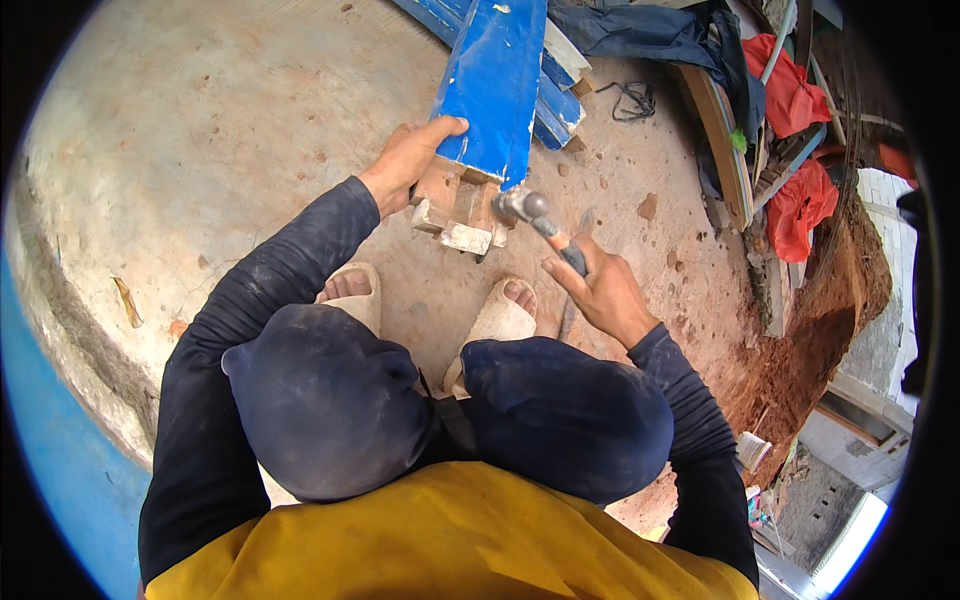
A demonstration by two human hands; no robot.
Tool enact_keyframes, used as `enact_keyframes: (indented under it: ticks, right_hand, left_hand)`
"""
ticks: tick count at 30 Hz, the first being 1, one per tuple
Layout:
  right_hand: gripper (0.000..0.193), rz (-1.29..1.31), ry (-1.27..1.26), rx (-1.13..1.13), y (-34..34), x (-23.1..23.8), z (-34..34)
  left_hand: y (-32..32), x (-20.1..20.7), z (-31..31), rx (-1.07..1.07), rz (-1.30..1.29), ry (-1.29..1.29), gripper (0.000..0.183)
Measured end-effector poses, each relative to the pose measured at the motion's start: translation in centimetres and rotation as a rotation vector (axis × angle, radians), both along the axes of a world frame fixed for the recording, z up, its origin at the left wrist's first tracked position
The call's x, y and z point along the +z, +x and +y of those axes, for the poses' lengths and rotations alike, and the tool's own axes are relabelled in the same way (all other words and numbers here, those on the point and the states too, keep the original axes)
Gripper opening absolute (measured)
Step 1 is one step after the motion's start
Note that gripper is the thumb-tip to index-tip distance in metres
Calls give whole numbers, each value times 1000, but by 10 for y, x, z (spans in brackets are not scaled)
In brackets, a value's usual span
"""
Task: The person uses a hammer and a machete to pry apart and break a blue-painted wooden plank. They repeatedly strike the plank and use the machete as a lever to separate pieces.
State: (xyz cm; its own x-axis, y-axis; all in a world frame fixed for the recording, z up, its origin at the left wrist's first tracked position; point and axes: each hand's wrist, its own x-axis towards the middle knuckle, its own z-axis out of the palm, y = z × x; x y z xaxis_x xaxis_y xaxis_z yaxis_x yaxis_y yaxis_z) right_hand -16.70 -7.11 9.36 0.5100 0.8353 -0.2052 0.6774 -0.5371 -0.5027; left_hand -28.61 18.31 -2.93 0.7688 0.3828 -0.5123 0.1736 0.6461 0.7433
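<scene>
My left hand (408, 165) grips the left edge of a blue-painted wooden board (492, 90), its thumb lying on the painted face. Bare wood shows at the board's near end, where short wooden blocks (466, 236) stick out. Closed around the handle of a ball-peen hammer (545, 220) is my right hand (607, 292). The hammer's metal head is beside the right edge of the board's near end; I cannot tell whether it touches the wood.
More blue boards (556, 115) lie beyond on the concrete floor (250, 110). A black cord (632, 100) lies right of them. Dark cloth (650, 35), leaning planks (722, 140) and red plastic bags (803, 208) are piled at the right. My sandalled feet (503, 312) stand just below the board's end.
</scene>
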Motion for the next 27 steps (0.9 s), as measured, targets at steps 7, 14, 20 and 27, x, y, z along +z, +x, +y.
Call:
enact_keyframes:
  ticks: [7, 14, 20, 27]
  right_hand:
    - [51, 366, 587, -130, 8, 35, -5]
    - [44, 105, -421, 4, -2, 10, 14]
    - [48, 430, 602, -160, 12, 6, 0]
    - [53, 73, -134, 78, 3, -15, 3]
  left_hand:
    - [-1, -7, 9, -43, 0, 27, 81]
    - [-1, -17, -5, 20, 15, 62, 81]
    - [1, -10, -7, 2, -49, 8, 66]
    - [0, -4, -13, 60, -51, 129, 60]
